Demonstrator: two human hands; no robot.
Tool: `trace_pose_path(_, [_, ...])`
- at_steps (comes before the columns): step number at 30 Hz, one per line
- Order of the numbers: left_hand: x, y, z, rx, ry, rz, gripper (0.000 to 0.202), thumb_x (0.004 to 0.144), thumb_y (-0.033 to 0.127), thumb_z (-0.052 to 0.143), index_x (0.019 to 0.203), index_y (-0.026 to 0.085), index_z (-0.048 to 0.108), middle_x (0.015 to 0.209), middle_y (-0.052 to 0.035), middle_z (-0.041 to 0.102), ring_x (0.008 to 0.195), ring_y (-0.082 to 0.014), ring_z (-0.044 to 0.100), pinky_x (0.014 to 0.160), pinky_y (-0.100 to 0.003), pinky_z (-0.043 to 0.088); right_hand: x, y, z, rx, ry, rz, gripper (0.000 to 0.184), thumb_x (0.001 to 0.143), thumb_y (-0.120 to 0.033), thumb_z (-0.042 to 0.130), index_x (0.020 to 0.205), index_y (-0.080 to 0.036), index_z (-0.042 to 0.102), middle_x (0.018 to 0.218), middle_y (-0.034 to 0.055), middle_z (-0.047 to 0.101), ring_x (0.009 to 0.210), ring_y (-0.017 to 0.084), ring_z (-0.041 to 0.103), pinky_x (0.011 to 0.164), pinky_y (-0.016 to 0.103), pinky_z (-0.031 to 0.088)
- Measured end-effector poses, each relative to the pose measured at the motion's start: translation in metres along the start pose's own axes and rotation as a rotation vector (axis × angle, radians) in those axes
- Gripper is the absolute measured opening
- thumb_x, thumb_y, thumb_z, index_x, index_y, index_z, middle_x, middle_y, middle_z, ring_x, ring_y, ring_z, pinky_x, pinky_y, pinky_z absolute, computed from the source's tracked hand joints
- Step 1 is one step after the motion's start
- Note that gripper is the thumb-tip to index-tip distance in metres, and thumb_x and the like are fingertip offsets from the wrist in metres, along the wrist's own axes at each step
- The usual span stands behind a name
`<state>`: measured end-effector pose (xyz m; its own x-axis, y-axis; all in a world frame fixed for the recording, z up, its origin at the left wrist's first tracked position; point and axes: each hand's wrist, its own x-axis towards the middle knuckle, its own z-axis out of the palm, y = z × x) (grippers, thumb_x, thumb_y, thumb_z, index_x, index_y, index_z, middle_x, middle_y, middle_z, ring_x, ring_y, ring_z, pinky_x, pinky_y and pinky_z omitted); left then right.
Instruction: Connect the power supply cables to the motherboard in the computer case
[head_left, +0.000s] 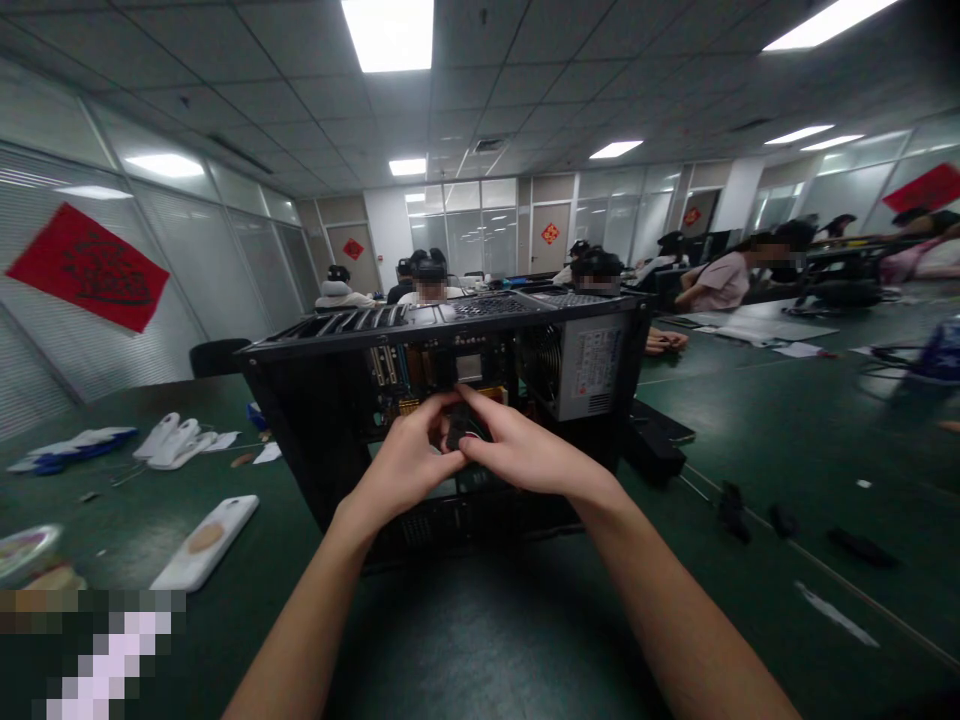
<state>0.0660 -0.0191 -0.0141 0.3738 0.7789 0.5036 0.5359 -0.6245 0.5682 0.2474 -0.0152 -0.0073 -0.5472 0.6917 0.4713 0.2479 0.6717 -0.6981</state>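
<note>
An open black computer case (315, 345) stands on the dark green table (480, 640) in front of me. Its motherboard (405, 370) and a grey power supply (592, 365) show inside. Both my hands reach into the case. My left hand (409, 460) and my right hand (517, 450) meet at the middle, fingers pinched together on a small dark part (457, 432) that I cannot make out clearly.
A white phone case (206, 540) lies at the left, with white gloves (176, 440) and a blue and white object (71, 448) behind it. Small black parts (750, 515) lie at the right. Several people sit at tables behind the case.
</note>
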Motion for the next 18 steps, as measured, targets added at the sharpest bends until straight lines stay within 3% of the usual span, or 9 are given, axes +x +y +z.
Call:
trace_pose_path(4, [-0.002, 0.003, -0.004, -0.094, -0.087, -0.007, 0.053, 0.080, 0.025, 0.067, 0.130, 0.015, 0.051, 0.084, -0.0006, 0.064, 0.074, -0.0139, 0.060, 0.065, -0.023, 0.046, -0.004, 0.003, -0.004, 0.000, -0.016, 0.020, 0.069, 0.086, -0.018, 0.051, 0.151, -0.015, 0.030, 0.149, 0.0116, 0.045, 0.137, 0.024, 0.045, 0.116, 0.040, 0.034])
trace_pose_path(7, [-0.003, 0.008, -0.008, -0.019, -0.072, 0.014, 0.049, 0.079, 0.020, 0.066, 0.126, 0.015, 0.054, 0.079, 0.0013, 0.064, 0.069, -0.0125, 0.059, 0.063, -0.022, 0.044, -0.006, 0.001, -0.004, -0.065, -0.035, 0.020, 0.071, 0.087, -0.018, 0.049, 0.153, -0.012, 0.026, 0.152, 0.0134, 0.042, 0.140, 0.024, 0.041, 0.119, 0.041, 0.029])
trace_pose_path(12, [-0.004, 0.018, -0.009, 0.107, -0.025, 0.054, 0.044, 0.077, 0.015, 0.065, 0.120, 0.016, 0.058, 0.071, 0.0040, 0.062, 0.064, -0.0113, 0.058, 0.061, -0.021, 0.042, -0.008, -0.004, -0.003, -0.087, -0.034, 0.001, 0.070, 0.086, -0.015, 0.048, 0.153, -0.017, 0.026, 0.146, 0.0132, 0.049, 0.135, 0.026, 0.046, 0.115, 0.046, 0.034])
trace_pose_path(18, [-0.004, 0.015, -0.007, 0.191, -0.009, 0.099, 0.041, 0.076, 0.017, 0.067, 0.116, 0.017, 0.060, 0.073, 0.0030, 0.063, 0.064, -0.0117, 0.059, 0.059, -0.021, 0.041, -0.006, -0.001, 0.001, -0.078, -0.023, 0.038, 0.071, 0.085, -0.015, 0.048, 0.152, -0.020, 0.027, 0.137, 0.0111, 0.057, 0.127, 0.027, 0.053, 0.113, 0.048, 0.037])
